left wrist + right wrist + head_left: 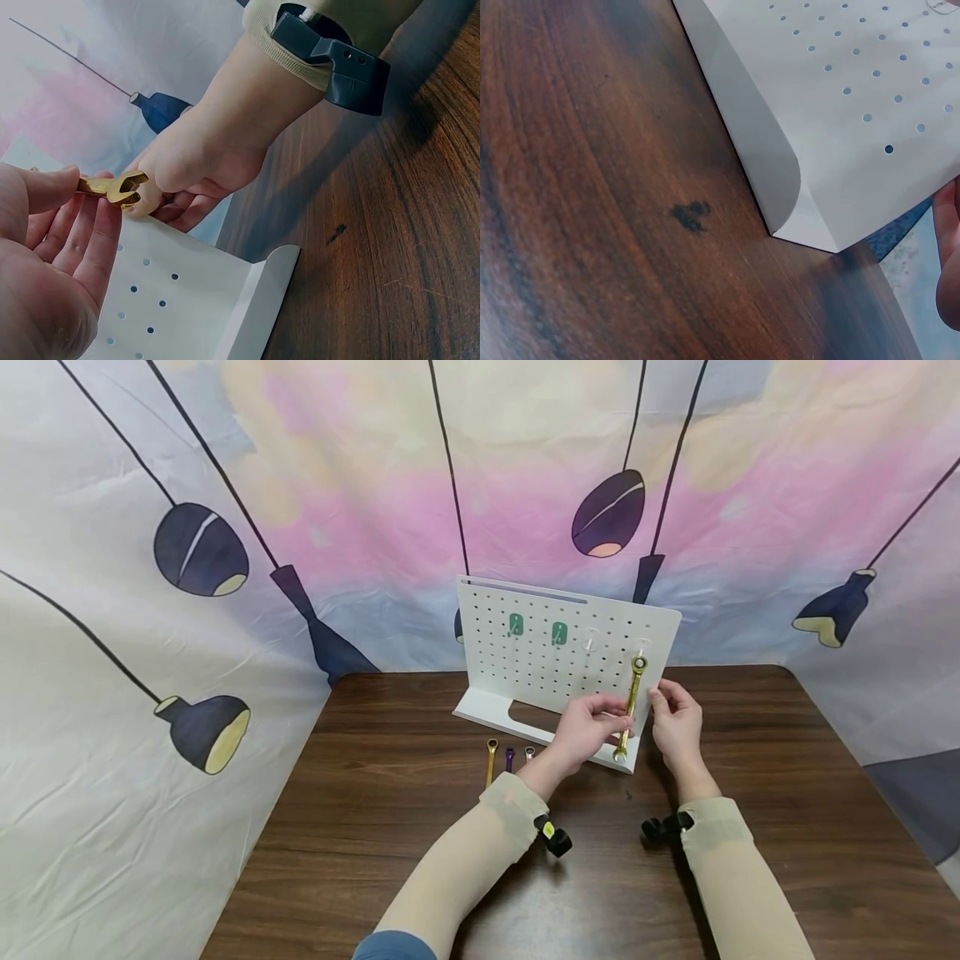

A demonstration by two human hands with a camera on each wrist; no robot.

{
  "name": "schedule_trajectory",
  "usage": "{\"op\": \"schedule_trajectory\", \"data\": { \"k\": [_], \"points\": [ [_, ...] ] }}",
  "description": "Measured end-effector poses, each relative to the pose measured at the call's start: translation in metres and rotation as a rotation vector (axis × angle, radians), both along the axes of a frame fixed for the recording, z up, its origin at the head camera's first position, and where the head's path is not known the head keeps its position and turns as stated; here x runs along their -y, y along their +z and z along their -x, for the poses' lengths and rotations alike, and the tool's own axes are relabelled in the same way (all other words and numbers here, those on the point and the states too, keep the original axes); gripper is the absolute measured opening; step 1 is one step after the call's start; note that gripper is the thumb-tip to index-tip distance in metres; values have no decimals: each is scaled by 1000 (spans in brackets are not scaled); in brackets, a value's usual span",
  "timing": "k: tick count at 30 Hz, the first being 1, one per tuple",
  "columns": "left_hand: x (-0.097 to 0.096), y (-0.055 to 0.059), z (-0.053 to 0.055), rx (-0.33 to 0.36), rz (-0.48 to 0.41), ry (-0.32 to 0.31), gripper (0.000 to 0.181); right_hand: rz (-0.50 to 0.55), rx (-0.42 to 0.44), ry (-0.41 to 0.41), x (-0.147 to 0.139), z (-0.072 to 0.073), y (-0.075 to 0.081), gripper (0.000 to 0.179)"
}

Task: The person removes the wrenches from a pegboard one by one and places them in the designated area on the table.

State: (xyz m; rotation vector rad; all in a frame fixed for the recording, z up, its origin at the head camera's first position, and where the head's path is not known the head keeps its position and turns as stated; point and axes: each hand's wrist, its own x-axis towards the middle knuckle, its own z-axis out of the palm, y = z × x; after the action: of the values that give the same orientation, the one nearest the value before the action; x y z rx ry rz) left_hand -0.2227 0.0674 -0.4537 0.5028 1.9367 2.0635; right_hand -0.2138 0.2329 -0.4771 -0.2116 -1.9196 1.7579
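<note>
In the head view my left hand (583, 731) pinches a gold combination wrench (632, 700) between thumb and fingers. The wrench stands nearly upright before the right end of a white pegboard (555, 681), its ring end up by a clear hook (642, 646). Its open jaw end (127, 187) points toward the camera in the left wrist view. My right hand (677, 723) grips the pegboard's right edge, thumb in front; in the right wrist view only part of that right hand (949, 255) shows at the border.
Left of my left forearm lie a gold wrench (491, 762), a purple wrench (510, 759) and a silver wrench (529, 752), partly hidden by the arm. Two green hooks (516, 625) and another clear hook (591, 640) sit on the board. A printed cloth (390, 485) hangs behind the brown table (360, 860).
</note>
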Motion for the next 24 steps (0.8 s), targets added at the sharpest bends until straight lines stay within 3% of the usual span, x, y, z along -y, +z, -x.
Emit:
{"op": "schedule_trajectory", "data": {
  "k": [10,13,17,24],
  "points": [
    [1,5,0,15,-32,-8,21,-5,3,15,-2,0,3,24],
    [6,5,-3,28,-27,-11,23,-3,28,8,-5,6,-9,25],
    [20,2,-6,20,-30,-11,26,13,42,0,-12,18,-28,27],
    [60,-5,-9,-24,-22,-28,28,16,18,-2,-12,19,-32,28]
  ]
}}
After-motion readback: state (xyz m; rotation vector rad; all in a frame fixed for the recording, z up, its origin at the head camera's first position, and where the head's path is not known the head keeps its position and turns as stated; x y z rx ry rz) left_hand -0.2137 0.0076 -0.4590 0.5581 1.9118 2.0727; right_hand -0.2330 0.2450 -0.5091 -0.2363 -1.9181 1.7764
